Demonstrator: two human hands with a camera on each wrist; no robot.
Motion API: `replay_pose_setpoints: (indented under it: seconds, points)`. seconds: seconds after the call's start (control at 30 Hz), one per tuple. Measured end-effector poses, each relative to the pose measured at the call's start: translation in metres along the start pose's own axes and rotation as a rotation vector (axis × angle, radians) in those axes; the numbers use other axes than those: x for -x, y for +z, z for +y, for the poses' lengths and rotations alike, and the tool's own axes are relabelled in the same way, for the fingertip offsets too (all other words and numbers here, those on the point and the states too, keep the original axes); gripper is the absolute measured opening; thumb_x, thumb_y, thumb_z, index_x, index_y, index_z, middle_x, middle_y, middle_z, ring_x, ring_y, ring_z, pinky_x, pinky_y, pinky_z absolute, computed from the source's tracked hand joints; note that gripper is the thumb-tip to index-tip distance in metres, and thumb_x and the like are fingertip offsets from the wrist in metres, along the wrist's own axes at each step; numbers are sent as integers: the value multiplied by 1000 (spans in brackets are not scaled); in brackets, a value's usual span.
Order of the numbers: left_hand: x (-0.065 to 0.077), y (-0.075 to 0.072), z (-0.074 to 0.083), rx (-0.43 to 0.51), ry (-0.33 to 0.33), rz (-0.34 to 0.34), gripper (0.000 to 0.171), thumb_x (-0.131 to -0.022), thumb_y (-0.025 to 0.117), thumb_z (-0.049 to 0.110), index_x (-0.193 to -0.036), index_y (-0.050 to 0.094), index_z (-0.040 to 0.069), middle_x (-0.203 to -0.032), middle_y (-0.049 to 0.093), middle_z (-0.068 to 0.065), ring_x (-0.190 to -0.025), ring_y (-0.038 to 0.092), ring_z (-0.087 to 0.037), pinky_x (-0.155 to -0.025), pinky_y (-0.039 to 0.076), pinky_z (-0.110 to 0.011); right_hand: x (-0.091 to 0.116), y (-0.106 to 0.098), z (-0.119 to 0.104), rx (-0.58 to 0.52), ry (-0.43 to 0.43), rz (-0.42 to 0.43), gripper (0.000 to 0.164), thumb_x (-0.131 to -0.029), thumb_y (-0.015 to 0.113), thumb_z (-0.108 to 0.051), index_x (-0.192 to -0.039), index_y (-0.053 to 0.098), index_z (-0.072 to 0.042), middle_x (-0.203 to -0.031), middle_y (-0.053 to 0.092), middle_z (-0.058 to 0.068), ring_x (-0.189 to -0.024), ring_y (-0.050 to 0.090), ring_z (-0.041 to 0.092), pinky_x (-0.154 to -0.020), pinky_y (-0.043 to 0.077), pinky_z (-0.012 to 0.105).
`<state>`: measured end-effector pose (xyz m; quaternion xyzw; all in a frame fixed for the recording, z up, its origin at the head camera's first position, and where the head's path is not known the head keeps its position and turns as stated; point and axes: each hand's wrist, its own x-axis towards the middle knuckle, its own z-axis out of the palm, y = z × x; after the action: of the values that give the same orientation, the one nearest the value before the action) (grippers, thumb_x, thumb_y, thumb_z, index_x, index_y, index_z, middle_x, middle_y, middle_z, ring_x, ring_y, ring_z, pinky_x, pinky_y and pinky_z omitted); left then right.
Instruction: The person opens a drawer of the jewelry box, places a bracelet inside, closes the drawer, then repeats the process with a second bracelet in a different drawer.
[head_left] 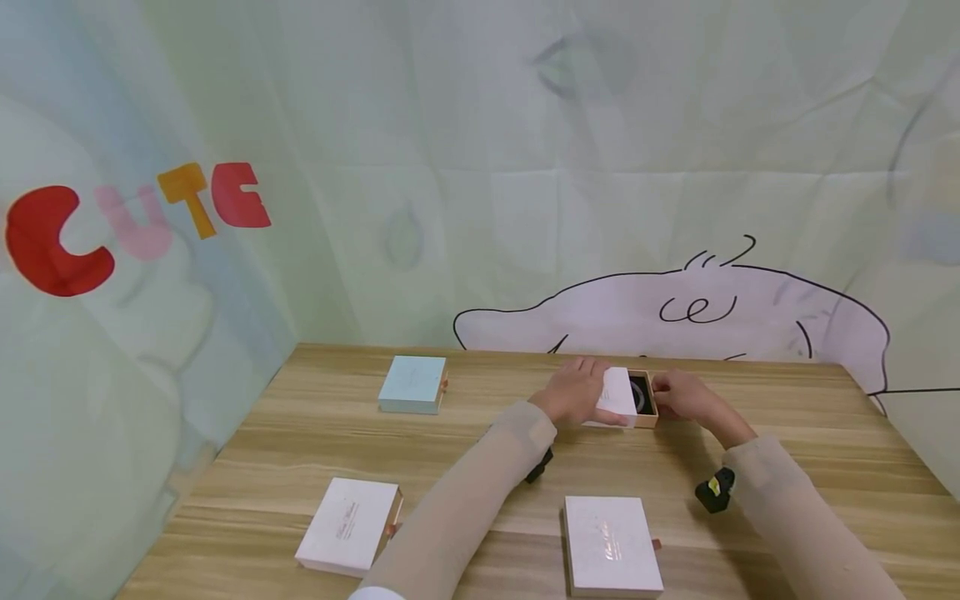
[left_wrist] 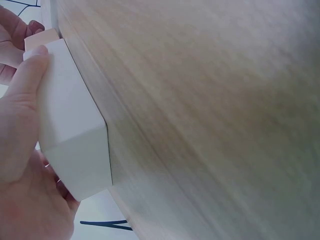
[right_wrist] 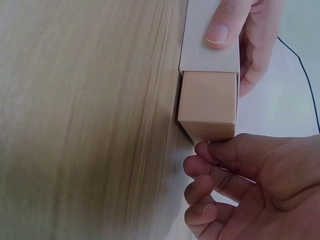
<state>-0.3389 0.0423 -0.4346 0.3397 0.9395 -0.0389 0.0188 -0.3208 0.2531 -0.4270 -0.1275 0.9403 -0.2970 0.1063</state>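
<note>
At the back of the table a white drawer-style gift box (head_left: 619, 390) lies with its peach drawer (right_wrist: 207, 97) partly out of the sleeve on the right. Black lining and part of a pale ring-shaped item (head_left: 639, 395) show inside the drawer. My left hand (head_left: 577, 390) grips the sleeve, thumb along its near side and fingers over the top and far side. At the drawer's outer end, my right hand (head_left: 686, 395) pinches with thumb and forefinger where the pull tab is; the fingertips mostly hide the tab.
A light blue box (head_left: 412, 384) stands at the back left. Two more white boxes lie nearer, one at front left (head_left: 349, 525) and one at front centre (head_left: 612, 546), each with a small brown tab on its right side. A printed cloth backdrop (head_left: 480, 208) hangs behind the wooden table (head_left: 480, 467).
</note>
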Motion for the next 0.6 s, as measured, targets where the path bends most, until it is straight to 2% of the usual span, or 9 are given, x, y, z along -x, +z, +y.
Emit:
replay_pose_setpoints:
  seconds: [0.33,0.6]
  points:
    - [1,0,0,37,-7,16,97,-86,50,77,-152,31,8,-148,41,-5,-136,37,-18,-112,27,-28,0,3,-1,17,-11,19,14,-92,54,5,-79,58,0,-72,51,7,-63,48,18,-57,40,30]
    - [1,0,0,39,-7,17,97,-86,50,76,-152,31,8,-148,41,-6,-136,38,-18,-112,28,-28,0,2,-2,6,0,8,14,-94,53,4,-82,59,1,-75,51,7,-66,48,19,-60,41,31]
